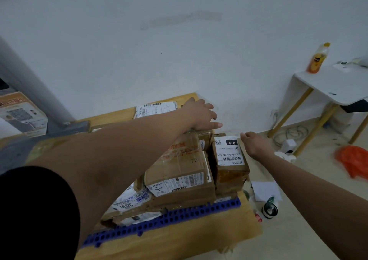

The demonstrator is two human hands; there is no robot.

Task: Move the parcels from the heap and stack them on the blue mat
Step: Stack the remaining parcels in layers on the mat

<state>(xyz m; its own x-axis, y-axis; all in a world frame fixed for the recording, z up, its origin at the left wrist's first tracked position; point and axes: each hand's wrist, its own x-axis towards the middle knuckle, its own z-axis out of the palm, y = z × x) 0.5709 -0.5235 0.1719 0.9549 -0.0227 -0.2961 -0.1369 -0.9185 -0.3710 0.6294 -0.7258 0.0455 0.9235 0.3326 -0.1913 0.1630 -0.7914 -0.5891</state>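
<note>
Far left of frame, a printed carton (22,116) is leaning by the wall. Lower left, a black sleeve (35,210) is filling the corner, with the arm reaching up toward centre. The blue mat (179,216) is lying on a wooden board (179,239) at lower centre. The parcels are sitting stacked on the mat: a flat parcel (127,206) at the bottom left and a big brown carton (179,172) on top of it. The left hand (201,114) is resting palm down on the carton's far top edge, fingers spread and fairly straight. Just right of it, a labelled parcel (231,160) is standing on the mat, touching the carton. The right hand (254,143) is hovering at that parcel's far right corner. Its fingers are facing away, so I cannot tell whether it is gripping or touching. The hands are apart. A tape roll (269,210) is sitting on the floor at lower right. An orange bottle (317,59) is standing on a white table (334,82) at upper right, and an orange bag (354,160) is lying below it.
</note>
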